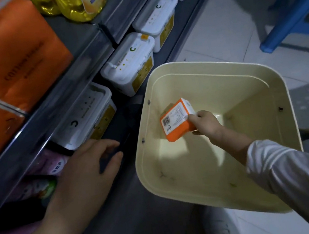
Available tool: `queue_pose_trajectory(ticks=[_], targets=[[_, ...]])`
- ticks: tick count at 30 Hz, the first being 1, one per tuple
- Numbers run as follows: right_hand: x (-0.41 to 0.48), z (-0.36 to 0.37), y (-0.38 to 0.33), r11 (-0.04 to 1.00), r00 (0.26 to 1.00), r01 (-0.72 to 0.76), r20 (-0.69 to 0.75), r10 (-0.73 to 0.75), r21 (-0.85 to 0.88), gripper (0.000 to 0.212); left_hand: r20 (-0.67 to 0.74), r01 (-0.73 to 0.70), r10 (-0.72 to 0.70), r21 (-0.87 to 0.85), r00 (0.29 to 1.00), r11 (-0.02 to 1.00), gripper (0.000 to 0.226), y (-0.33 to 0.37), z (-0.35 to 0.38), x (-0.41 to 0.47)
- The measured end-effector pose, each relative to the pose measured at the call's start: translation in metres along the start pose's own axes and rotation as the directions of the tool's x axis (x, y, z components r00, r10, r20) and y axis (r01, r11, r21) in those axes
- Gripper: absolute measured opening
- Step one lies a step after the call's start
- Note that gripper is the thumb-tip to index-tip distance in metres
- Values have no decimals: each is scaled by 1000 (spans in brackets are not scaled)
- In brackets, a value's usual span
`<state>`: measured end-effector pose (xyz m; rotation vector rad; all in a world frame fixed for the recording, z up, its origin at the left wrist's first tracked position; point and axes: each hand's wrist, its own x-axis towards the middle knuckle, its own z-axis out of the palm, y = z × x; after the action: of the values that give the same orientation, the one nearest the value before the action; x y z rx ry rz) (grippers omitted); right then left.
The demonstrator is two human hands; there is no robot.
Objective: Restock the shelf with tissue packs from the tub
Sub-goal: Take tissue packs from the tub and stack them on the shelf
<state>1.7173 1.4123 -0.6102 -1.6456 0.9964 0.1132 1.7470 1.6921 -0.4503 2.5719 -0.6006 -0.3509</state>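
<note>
Here, the right hand [204, 123] is gripping an orange-and-white tissue pack [177, 120] inside the cream tub [188, 172].
Its fingers are curling round the pack's near end, holding it tilted with the barcode facing up, close to the tub's left wall. The left hand [83, 167] is hovering with fingers spread and relaxed, holding nothing, before the lower level of the shelf [57, 103], near white lidded boxes [129, 64]. Large orange packs [5, 51] are sitting on the level above.
</note>
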Motion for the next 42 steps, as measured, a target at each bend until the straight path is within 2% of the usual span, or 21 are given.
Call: queue_pose_trajectory(ticks=[2,4,7,9,11,13,16,17,19,21,22,23,25,27,29,30,31,33,37,39,42], targets=[[-20,-6,-14,994,998,53,-37,-50,90,12,0,6,-6,-28,1000,1000,23,6,-4,-5],[-44,-12,-30,981,981,172,-104,-163,88,13,-9,9,-10,-74,1000,997,24,13,-7,-11],[-85,-18,-58,906,892,423,-183,-414,12,15,-34,43,-53,-252,998,967,29,25,-13,-19],[-114,-18,-75,800,785,597,-165,-597,-59,15,-30,86,-106,-392,994,916,49,29,-18,-24],[-141,-17,-88,640,633,758,-95,-769,-129,18,-27,117,-153,-514,988,850,69,33,-23,-31],[-166,-15,-97,446,457,875,18,-889,-187,24,-45,122,-194,-634,980,763,69,35,-30,-38],[-195,-9,-105,146,214,948,227,-950,-283,32,17,187,-314,-833,949,521,70,36,-46,-46],[-202,-6,-106,71,171,948,312,-935,-309,32,43,201,-339,-872,940,446,69,38,-53,-49],[-218,-1,-111,39,184,944,426,-886,-327,29,59,198,-366,-914,929,354,53,39,-64,-59],[-234,2,-115,44,175,955,437,-882,-295,40,30,175,-382,-920,924,352,30,38,-71,-69],[-242,3,-121,53,199,947,446,-872,-318,36,7,160,-383,-915,924,370,29,36,-73,-73],[-248,5,-125,48,207,934,427,-880,-353,31,-23,134,-383,-916,923,379,36,34,-76,-78],[-250,7,-125,34,171,940,381,-908,-340,57,-113,58,-392,-916,913,398,54,30,-83,-89],[-258,9,-134,260,341,933,383,-859,-248,89,-214,-2,-405,-887,889,463,73,26,-93,-103],[-272,15,-145,590,542,807,432,-721,-29,104,-294,-45,-397,-848,870,529,82,22,-106,-119],[-279,20,-149,718,599,692,489,-634,83,103,-321,-64,-390,-835,863,547,83,21,-112,-127],[-287,25,-155,790,616,592,541,-573,162,99,-342,-78,-387,-826,857,558,83,19,-118,-134],[-303,37,-166,823,622,520,560,-548,228,92,-368,-107,-370,-817,853,566,84,12,-130,-147],[-342,66,-192,767,553,586,564,-614,260,84,-403,-113,-313,-749,860,653,79,-9,-154,-172],[-364,82,-204,742,499,620,603,-623,254,71,-383,-76,-281,-698,880,712,68,-20,-168,-188],[-389,105,-215,732,404,639,707,-580,236,45,-363,-47,-275,-675,890,737,54,-39,-189,-215]])
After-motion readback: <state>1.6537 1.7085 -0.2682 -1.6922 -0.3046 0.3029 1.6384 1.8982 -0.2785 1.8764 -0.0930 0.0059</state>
